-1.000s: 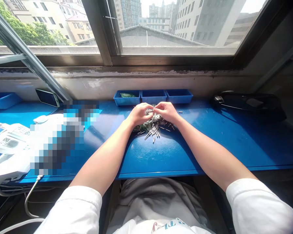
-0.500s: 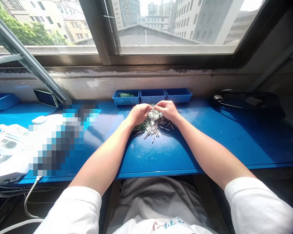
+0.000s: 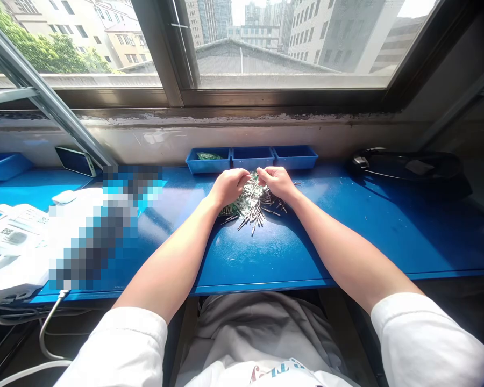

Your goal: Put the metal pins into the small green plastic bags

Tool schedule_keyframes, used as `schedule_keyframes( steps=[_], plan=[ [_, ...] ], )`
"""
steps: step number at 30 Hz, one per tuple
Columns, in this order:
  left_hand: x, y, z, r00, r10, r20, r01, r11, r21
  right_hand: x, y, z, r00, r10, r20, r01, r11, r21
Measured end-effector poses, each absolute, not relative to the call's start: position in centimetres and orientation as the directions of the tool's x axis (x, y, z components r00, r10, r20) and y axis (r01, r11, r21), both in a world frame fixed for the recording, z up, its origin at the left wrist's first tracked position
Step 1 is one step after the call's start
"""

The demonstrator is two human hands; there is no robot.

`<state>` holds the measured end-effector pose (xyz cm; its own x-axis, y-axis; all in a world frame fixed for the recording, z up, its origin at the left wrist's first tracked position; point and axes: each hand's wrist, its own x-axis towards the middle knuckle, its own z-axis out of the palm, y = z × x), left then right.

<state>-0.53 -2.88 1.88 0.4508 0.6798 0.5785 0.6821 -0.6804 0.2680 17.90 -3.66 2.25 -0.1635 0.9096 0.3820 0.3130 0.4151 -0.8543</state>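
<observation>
Left grip [image 3: 229, 187] partly hides metal pins [image 3: 253, 216] near blue bins [image 3: 252, 162].

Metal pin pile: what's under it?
Blue table shows around the pile, with something green near the left hand. Whatever lies directly beneath the middle is covered by pins.

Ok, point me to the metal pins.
In the head view, the metal pins lie piled on the blue table near centre, by the left hand and right hand, nearer the person than the middle blue bin.
</observation>
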Motion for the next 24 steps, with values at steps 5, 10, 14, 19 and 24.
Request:
schedule_keyframes(
  steps=[5, 10, 14, 19, 24],
  plan=[
    [-0.6, -3.0, 1.8, 0.452, 0.708, 0.543, 0.694, -0.661, 0.285, 17.9, -4.1, 2.7, -0.184, 0.913, 0.365, 0.153, 0.394, -0.907],
    [-0.5, -3.1, 2.0, 0.459, 0.71, 0.534, 0.693, -0.662, 0.284, 18.2, -4.1, 2.6, -0.193, 0.923, 0.334, 0.085, 0.354, -0.931],
    [-0.6, -3.0, 2.0, 0.424, 0.715, 0.556, 0.727, -0.635, 0.262, 18.6, -3.5, 2.5, -0.09, 0.93, 0.357, 0.129, 0.366, -0.922],
    [-0.9, -2.6, 1.5, 0.398, 0.741, 0.541, 0.783, -0.582, 0.221, 19.6, -2.3, 1.8, 0.069, 0.861, 0.504, 0.477, 0.415, -0.774],
    [-1.1, -2.4, 1.1, 0.41, 0.771, 0.486, 0.795, -0.564, 0.223, 20.8, -1.1, 1.0, 0.09, 0.829, 0.552, 0.787, 0.28, -0.55]
  ],
)
